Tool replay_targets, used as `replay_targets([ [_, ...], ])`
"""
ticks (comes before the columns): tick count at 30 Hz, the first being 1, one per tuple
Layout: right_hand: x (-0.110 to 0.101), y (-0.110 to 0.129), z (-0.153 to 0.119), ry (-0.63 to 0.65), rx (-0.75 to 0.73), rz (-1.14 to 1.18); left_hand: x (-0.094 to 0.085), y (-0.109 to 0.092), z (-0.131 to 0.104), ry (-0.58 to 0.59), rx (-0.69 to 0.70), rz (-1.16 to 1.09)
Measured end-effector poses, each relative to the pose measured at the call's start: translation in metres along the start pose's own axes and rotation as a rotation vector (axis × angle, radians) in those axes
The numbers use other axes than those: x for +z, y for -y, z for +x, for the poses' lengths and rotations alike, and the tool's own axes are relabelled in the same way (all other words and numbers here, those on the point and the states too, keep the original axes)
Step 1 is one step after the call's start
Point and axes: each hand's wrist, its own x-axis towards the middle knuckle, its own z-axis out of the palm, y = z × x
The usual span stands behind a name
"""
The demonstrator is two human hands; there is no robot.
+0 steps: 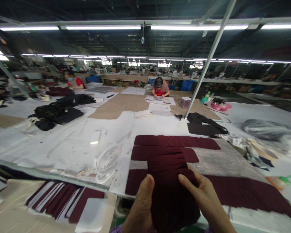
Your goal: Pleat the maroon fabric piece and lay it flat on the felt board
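Observation:
A stack of dark maroon fabric pieces (172, 191) is held up before me at the table's front edge. My left hand (142, 204) grips its left side, thumb pointing up along the edge. On the right side, my right hand (201, 191) pinches the cloth, with the thumb on top and the fingers behind. Beyond my hands lie overlapping rows of maroon fabric pieces (174, 141) on a grey board (215, 161). Another maroon row (247, 192) stretches out to the right of my right hand.
A white fan (109, 157) stands left of the maroon rows. Maroon and white pieces (63, 200) lie at lower left. Black cloth (55, 113) is piled farther left. A slanted metal pole (208, 61) rises from the table. One person (160, 87) works across the table.

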Motion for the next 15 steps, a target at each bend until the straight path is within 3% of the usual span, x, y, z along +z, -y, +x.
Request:
replay_targets([
  [3,0.000,0.000,-0.001,-0.004,-0.027,-0.020,0.005,0.000,0.000,0.038,0.039,0.079],
  [9,-0.001,-0.008,-0.001,-0.047,-0.094,-0.094,0.010,-0.001,0.001,-0.077,0.010,0.138],
  [12,-0.004,-0.010,0.001,-0.106,-0.164,-0.082,0.008,-0.003,0.001,-0.078,0.009,0.161],
  [15,-0.007,-0.006,0.004,-0.069,-0.219,-0.052,0.006,-0.004,0.001,-0.057,0.005,0.195],
])
